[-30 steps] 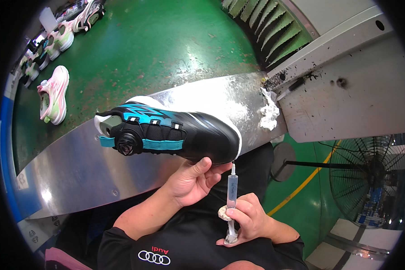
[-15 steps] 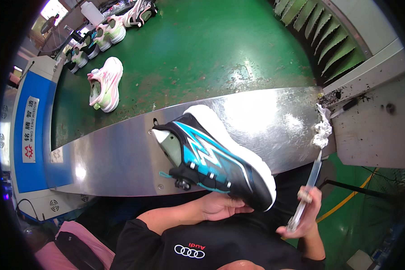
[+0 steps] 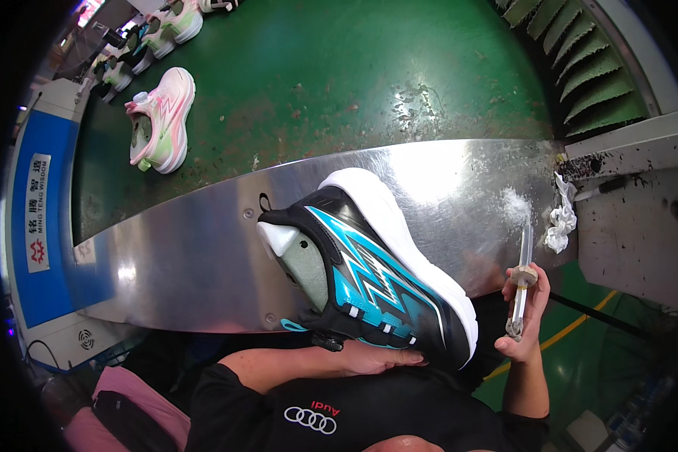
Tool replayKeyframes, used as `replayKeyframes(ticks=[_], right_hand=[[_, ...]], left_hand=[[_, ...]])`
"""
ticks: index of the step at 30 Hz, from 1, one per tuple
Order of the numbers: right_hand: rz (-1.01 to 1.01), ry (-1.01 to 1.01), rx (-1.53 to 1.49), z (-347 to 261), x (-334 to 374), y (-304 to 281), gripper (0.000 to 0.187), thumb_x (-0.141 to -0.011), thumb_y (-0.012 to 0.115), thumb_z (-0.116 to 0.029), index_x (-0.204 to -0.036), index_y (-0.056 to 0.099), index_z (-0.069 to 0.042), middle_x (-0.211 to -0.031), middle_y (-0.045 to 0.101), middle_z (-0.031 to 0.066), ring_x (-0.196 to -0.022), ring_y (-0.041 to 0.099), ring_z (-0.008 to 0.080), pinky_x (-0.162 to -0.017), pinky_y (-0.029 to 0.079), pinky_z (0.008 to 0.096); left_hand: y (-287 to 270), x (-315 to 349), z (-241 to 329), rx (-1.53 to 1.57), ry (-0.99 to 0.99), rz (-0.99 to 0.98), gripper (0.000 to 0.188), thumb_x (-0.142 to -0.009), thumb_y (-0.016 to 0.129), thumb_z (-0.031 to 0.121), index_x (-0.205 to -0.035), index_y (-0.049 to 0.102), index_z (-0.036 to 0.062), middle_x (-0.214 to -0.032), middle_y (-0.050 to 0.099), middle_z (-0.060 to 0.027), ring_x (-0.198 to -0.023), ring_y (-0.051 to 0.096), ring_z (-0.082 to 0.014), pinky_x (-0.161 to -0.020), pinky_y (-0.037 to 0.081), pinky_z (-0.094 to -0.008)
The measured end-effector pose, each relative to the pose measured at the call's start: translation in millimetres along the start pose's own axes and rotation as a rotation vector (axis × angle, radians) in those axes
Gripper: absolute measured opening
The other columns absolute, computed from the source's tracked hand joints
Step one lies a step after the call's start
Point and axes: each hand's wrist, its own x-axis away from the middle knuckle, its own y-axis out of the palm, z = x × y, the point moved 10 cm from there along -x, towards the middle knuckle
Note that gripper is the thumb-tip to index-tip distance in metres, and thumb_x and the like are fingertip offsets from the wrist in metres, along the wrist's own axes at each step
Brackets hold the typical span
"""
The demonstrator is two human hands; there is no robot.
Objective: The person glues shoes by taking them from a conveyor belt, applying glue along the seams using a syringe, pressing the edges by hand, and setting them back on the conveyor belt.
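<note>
A black and teal shoe [image 3: 388, 275] lay tilted in my left hand [image 3: 373, 357] above the near edge of the steel tabletop [image 3: 181, 264], its white sole turned up and away from me. My left hand grasped it from the near side, toward the toe, most of the fingers hidden beneath; whether the shoe also touched the steel, I could not tell. A grey-green form [image 3: 306, 270] filled its opening, and a black dial [image 3: 327, 343] hung low beside my wrist.

In my right hand [image 3: 535, 301] I gripped a clear syringe [image 3: 526, 248] — fingers wrapped about its pale collar [image 3: 523, 276], thumb by the plunger end, tip pointing away from me and well apart from the shoe. Just beyond the syringe, a crumpled white tissue [image 3: 561, 218] lay at the right end of the steel, near a dark-handled tool [image 3: 609, 186].

Across the worn green surface [image 3: 316, 83] a pink shoe [image 3: 169, 124] stood alone, with more shoes [image 3: 182, 22] lined up behind it — and at far right, green strips [image 3: 599, 83] hung in an opening.
</note>
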Motion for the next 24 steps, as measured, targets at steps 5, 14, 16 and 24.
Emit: replayKeyframes(ticks=[5, 14, 16, 24], right_hand=[[-0.046, 0.046, -0.03, 5, -2, 5, 0.12, -0.053, 0.081, -0.054, -0.14, 0.017, -0.002, -0.123, 0.043, 0.0121, -0.096, 0.044, 0.0173, -0.084, 0.036, 0.0303], [-0.183, 0.021, 0.044, -1, -14, 15, 0.115, -0.056, 0.083, -0.033, -0.142, 0.014, -0.001, -0.126, 0.037, 0.0111, -0.11, 0.041, 0.021, -0.095, 0.034, 0.0338], [-0.255, 0.011, 0.18, -7, -17, 12, 0.111, -0.058, 0.082, -0.031, -0.141, 0.017, 0.0, -0.126, 0.037, 0.013, -0.113, 0.041, 0.0231, -0.096, 0.035, 0.0353], [-0.371, -0.148, 0.747, -44, -29, 1, 0.091, -0.057, 0.081, -0.024, -0.133, 0.036, -0.002, -0.113, 0.045, 0.0177, -0.105, 0.046, 0.0349, -0.091, 0.04, 0.0395]], left_hand=[[8, 0, 3, -0.078, 0.024, -0.048, 0.048, -0.098, 0.045, 0.034, -0.133, 0.045, 0.0014, -0.134, 0.049, -0.0078, -0.123, 0.043, -0.016, -0.106, 0.03, -0.0297], [3, 4, -2, -0.236, -0.104, 0.016, 0.048, -0.098, 0.042, 0.034, -0.132, 0.047, 0.0016, -0.135, 0.048, -0.0077, -0.124, 0.043, -0.0173, -0.107, 0.027, -0.0306], [1, 7, -4, -0.181, -0.144, 0.041, 0.042, -0.097, 0.043, 0.027, -0.13, 0.05, 0.0014, -0.131, 0.052, -0.0079, -0.123, 0.044, -0.0177, -0.107, 0.028, -0.0295], [-19, 17, -6, -0.166, -0.257, 0.12, 0.039, -0.097, 0.043, 0.025, -0.128, 0.051, 0.0017, -0.13, 0.053, -0.007, -0.123, 0.044, -0.0158, -0.107, 0.029, -0.0279]])
